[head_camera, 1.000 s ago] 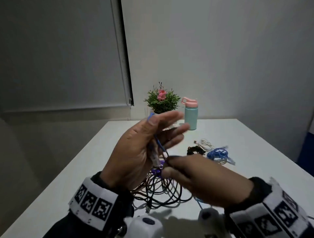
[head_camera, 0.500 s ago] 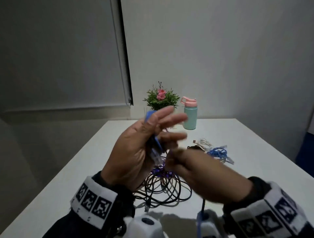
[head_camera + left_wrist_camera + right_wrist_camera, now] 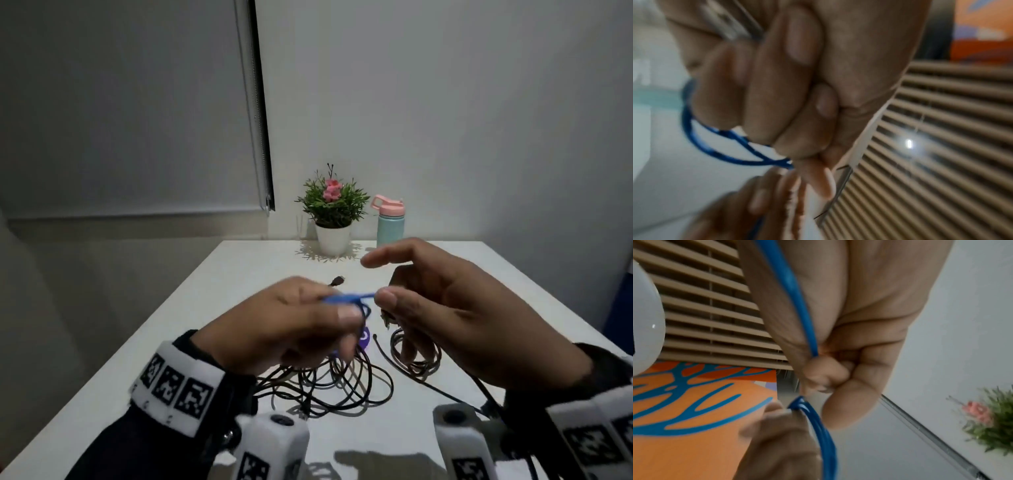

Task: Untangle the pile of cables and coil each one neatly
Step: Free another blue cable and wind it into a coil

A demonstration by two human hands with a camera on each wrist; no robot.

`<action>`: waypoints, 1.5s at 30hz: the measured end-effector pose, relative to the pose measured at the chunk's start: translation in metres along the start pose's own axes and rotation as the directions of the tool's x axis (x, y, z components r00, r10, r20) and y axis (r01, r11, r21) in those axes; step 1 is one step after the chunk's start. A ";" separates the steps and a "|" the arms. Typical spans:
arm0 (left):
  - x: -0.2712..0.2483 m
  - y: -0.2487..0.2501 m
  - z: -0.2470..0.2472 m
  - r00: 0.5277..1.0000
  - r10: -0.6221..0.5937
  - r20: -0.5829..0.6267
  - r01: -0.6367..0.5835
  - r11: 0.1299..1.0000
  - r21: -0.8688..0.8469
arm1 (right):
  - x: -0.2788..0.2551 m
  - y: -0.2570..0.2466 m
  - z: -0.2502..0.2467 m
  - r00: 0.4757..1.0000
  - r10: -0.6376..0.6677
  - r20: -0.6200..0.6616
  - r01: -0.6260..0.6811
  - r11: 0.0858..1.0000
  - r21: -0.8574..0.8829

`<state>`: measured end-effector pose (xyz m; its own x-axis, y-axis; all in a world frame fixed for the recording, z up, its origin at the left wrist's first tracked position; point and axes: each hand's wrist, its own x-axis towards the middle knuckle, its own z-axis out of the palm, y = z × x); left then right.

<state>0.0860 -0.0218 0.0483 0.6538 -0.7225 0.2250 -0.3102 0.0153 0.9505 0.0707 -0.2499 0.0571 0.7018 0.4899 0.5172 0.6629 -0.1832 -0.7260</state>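
Note:
I hold a blue cable above the table between both hands. My left hand is curled into a fist around its loops, which hang out beside the knuckles. My right hand pinches the cable's free run; that run passes along the palm under curled fingers, while the index finger points out straight. Below the hands a tangle of black cables lies on the white table, with a brown coil at its right. A purple tag sits between them.
A potted plant and a teal bottle with a pink lid stand at the table's far edge. A loose cable plug lies behind my hands. The table's left edge drops off close to my left wrist.
My left hand has dropped from upright with straight fingers to a low fist around the blue loops. My right hand has risen and moved right, drawing the cable out sideways.

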 end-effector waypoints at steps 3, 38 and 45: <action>0.007 0.000 0.002 0.975 0.187 -0.123 -0.223 0.819 -0.528 | 0.002 0.008 0.015 0.998 -0.057 0.028 0.063 0.919 -0.389; 0.006 -0.007 -0.008 0.921 0.098 -0.376 0.066 0.914 0.400 | -0.001 -0.012 0.006 0.998 0.037 0.059 -0.026 0.985 -0.171; 0.011 -0.002 0.000 0.974 0.128 -0.188 -0.212 0.812 -0.544 | 0.012 0.048 0.015 0.987 0.074 -0.141 -0.143 0.799 -0.584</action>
<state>0.0935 -0.0303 0.0492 0.7266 -0.5715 0.3812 -0.0152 0.5414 0.8406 0.1063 -0.2398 0.0214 0.7784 0.3504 0.5210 0.5820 -0.7140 -0.3892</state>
